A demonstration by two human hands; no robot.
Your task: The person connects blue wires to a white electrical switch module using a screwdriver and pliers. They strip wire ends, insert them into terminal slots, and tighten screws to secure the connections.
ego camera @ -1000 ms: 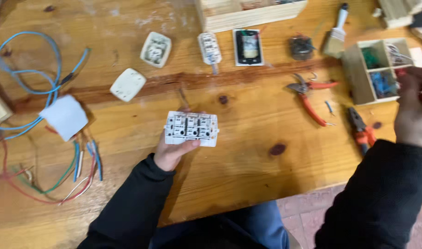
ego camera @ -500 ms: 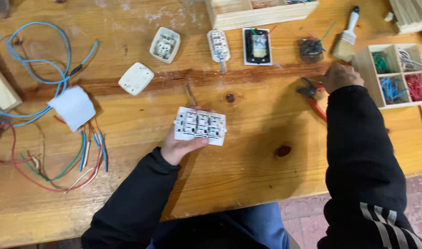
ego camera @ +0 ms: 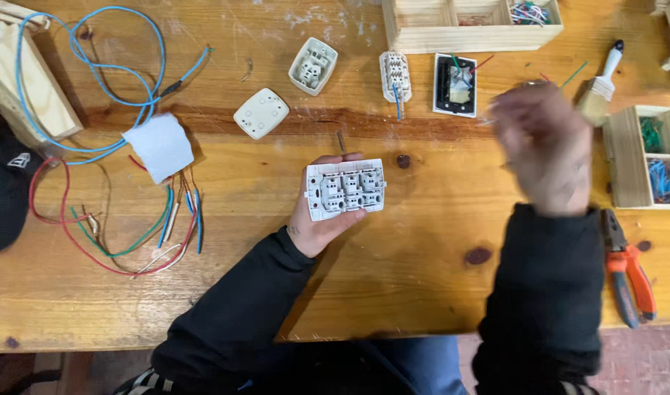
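My left hand (ego camera: 313, 223) holds a white three-gang switch plate (ego camera: 346, 189), back side up, just above the wooden table (ego camera: 393, 263). My right hand (ego camera: 543, 146) hovers blurred to the right of the plate, over the table near a black-and-white switch module (ego camera: 454, 85) and a paintbrush (ego camera: 600, 82). The blur hides whether its fingers hold anything.
Along the far side lie a white switch cover (ego camera: 261, 113), two white switch inserts (ego camera: 313, 66) (ego camera: 395, 75) and a wooden tray (ego camera: 466, 29). Loose coloured wires (ego camera: 130, 227) and a white cloth (ego camera: 159, 146) are at left. Orange-handled pliers (ego camera: 627, 274) and a wooden parts box (ego camera: 646, 157) are at right.
My right hand came back from the parts box at the far right toward the middle and now sits closer to the switch plate. My left hand kept hold of the plate.
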